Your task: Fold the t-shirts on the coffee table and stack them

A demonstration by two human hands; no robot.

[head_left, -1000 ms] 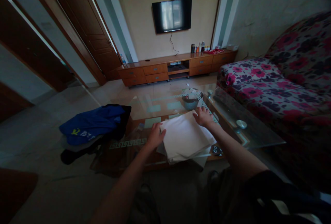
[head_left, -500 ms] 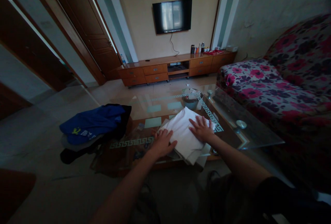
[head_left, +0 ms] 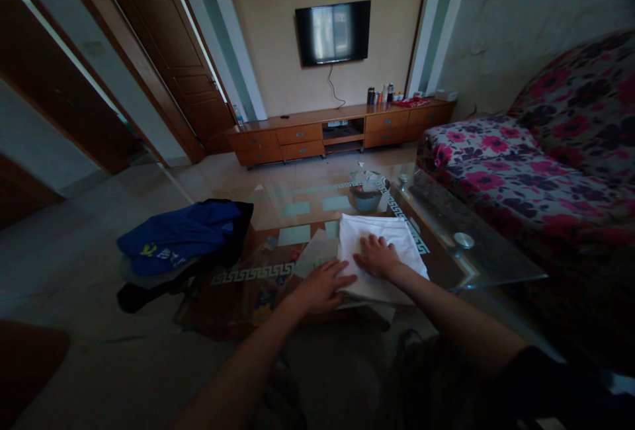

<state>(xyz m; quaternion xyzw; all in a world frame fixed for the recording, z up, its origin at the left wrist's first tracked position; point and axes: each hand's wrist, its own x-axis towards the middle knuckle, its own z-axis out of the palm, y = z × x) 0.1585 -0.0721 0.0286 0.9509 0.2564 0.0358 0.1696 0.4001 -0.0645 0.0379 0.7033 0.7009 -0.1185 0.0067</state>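
A folded white cloth [head_left: 397, 245], perhaps a garment, lies near the front edge of the glass coffee table [head_left: 496, 255]. My right hand [head_left: 378, 257] rests flat on top of it, fingers spread. At the cloth's left edge lies my left hand [head_left: 327, 286], its fingers stretched out and the tips touching the fabric. Neither hand grips anything. To the left, a heap of clothes with a blue shirt [head_left: 186, 231] on top and dark pieces beneath hangs partly over the table's edge.
Behind the cloth stands a small basket [head_left: 367, 200] with white stuff in it. A flowered sofa [head_left: 536, 165] is on the right. Along the far wall runs a low wooden cabinet [head_left: 300, 133] with bottles and cans, below a wall television [head_left: 333, 33].
The white cloth has turned and shifted right, so its edges sit squarer to the table. My left hand has moved right and nearer to me; my right hand has slid slightly left.
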